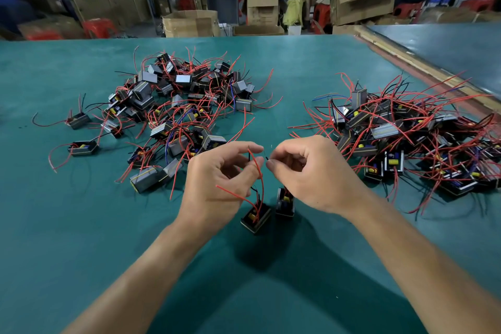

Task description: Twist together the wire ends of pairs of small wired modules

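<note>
Two small black wired modules hang just above the green table in front of me. The left module (255, 218) shows a yellow part and trails red and black wires up into my left hand (217, 184), whose thumb and fingers pinch the wires near their ends. The right module (285, 203) hangs under my right hand (309, 171), which pinches a thin black wire end between thumb and forefinger. The two hands' fingertips are a few centimetres apart, with bare wire tips between them.
A heap of modules with red wires (179, 111) lies at the back left, and a second heap (412, 138) at the right. A few loose modules (82, 148) lie at far left. The green table (81, 252) extends toward me. People and cardboard boxes stand beyond the far edge.
</note>
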